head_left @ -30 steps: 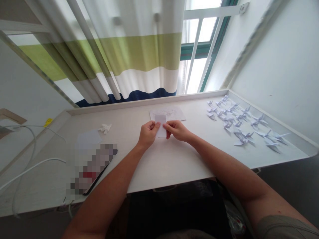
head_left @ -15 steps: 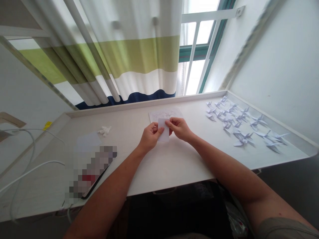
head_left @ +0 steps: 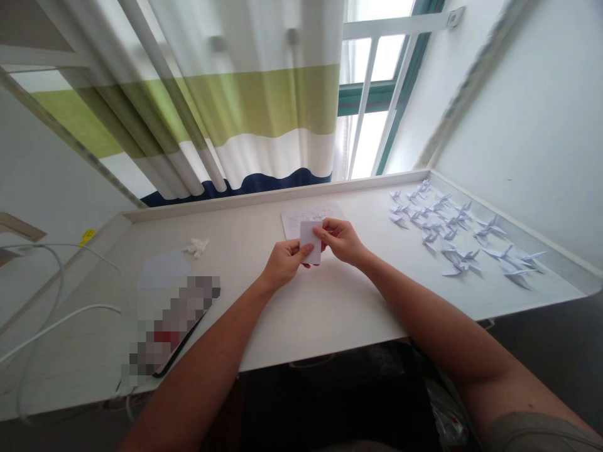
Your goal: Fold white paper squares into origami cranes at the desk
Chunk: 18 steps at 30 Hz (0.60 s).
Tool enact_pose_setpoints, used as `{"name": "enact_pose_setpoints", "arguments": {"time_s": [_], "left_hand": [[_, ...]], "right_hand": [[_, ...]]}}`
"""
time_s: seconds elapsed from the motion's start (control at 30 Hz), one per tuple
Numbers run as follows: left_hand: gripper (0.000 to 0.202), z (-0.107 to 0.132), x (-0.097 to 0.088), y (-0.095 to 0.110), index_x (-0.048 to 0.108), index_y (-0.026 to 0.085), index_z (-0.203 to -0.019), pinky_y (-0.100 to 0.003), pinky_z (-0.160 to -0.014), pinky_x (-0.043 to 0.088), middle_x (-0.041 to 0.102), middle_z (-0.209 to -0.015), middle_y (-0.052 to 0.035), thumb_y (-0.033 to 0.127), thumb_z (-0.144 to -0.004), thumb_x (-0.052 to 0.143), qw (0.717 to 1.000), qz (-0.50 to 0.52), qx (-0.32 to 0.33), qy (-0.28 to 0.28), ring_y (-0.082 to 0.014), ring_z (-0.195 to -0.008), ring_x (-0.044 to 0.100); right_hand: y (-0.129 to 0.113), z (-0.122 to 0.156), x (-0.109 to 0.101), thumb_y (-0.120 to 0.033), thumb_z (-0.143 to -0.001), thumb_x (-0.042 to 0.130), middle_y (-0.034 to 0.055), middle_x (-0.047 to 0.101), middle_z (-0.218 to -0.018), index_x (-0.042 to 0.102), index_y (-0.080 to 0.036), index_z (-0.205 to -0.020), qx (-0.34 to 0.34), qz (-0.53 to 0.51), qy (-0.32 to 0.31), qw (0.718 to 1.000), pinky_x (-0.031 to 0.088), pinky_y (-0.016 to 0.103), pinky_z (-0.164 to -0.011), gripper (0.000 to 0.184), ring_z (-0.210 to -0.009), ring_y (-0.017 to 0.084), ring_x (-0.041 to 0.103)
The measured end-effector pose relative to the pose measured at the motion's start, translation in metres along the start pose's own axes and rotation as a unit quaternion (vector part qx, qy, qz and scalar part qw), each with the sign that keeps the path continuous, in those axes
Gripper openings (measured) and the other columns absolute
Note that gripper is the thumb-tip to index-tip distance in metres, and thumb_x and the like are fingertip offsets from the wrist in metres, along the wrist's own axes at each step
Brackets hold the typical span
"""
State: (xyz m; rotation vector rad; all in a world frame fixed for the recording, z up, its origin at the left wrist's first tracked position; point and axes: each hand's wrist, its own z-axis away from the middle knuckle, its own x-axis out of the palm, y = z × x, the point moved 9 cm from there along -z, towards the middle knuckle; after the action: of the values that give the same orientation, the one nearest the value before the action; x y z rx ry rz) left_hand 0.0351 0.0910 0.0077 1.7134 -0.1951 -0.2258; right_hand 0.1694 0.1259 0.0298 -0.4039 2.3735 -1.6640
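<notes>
A small white folded paper (head_left: 309, 237), roughly rectangular and upright, is held between my two hands above the middle of the desk. My left hand (head_left: 285, 262) pinches its lower left part, thumb on the front face and fingers behind. At the upper right edge, my right hand (head_left: 343, 240) grips it between thumb and fingers. Just beyond the paper lies a sheet with drawing or writing (head_left: 301, 216) on the desk, partly hidden by my hands. To the right stand several folded white paper cranes (head_left: 456, 220) in loose rows.
A blurred-out phone-like object (head_left: 181, 326) lies left of my left forearm. Behind it are a pale paper sheet (head_left: 164, 267) and a crumpled white scrap (head_left: 196, 247). White cables (head_left: 61, 314) cross the desk's left end. A raised rim (head_left: 235, 204) runs along the back.
My left hand has shifted slightly down along the folded paper, and its fingertips now show below the paper's lower edge. My right hand stays at the upper right edge.
</notes>
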Motion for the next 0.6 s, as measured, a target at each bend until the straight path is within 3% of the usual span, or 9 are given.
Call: {"name": "enact_pose_setpoints", "arguments": {"time_s": [0.2, 0.47, 0.6], "left_hand": [[0.049, 0.004, 0.005, 0.005, 0.077, 0.015, -0.079, -0.03, -0.063, 0.059, 0.079, -0.075, -0.0094, 0.063, -0.086, 0.081, 0.999, -0.048, 0.008, -0.021, -0.0208, -0.069, 0.075], [0.052, 0.009, 0.009, 0.013, 0.075, 0.016, -0.08, -0.03, -0.06, 0.058, 0.078, -0.073, -0.0088, 0.067, -0.091, 0.074, 0.994, -0.09, 0.049, -0.03, -0.0197, -0.065, 0.073], [0.053, 0.012, 0.009, 0.014, 0.075, 0.015, -0.077, -0.028, -0.057, 0.053, 0.077, -0.07, -0.0084, 0.065, -0.094, 0.07, 0.991, -0.115, 0.063, -0.029, -0.0192, -0.063, 0.071]], "right_hand": [[-0.008, 0.0, -0.003, -0.065, -0.08, 0.085, 0.0031, 0.075, -0.078, 0.074, -0.019, -0.087, -0.011, 0.004, 0.026, 1.0, 0.054, 0.03, -0.061, 0.047, -0.07, 0.017, 0.068], [-0.02, 0.005, 0.008, -0.061, -0.08, 0.088, 0.0039, 0.074, -0.072, 0.077, -0.019, -0.081, -0.007, -0.043, 0.001, 0.999, 0.054, 0.032, -0.055, 0.043, -0.063, 0.019, 0.067], [-0.023, 0.006, 0.007, -0.06, -0.081, 0.087, 0.0044, 0.075, -0.077, 0.079, -0.019, -0.082, -0.016, -0.039, 0.006, 0.999, 0.055, 0.032, -0.061, 0.042, -0.07, 0.018, 0.067]]}}
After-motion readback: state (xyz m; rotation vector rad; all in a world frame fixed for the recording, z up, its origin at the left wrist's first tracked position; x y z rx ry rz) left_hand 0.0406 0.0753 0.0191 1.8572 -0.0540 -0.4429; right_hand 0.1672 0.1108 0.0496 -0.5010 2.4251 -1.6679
